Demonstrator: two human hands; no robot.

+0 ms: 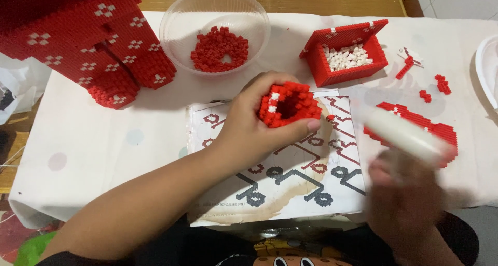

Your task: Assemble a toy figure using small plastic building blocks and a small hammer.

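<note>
My left hand (254,128) is closed around a small hollow build of red micro-bricks with a few white ones (288,104), held over a printed instruction sheet (290,185). My right hand (407,198), blurred by motion, grips a white cylindrical tool (402,136) near the sheet's right edge, just in front of a flat red brick panel (441,131).
A large red-and-white brick model (98,43) stands at the back left. Behind the sheet sit a clear bowl of red bricks (215,22) and a red brick box of white pieces (347,56). Loose red bits (441,84) and a white plate rim (485,74) lie right.
</note>
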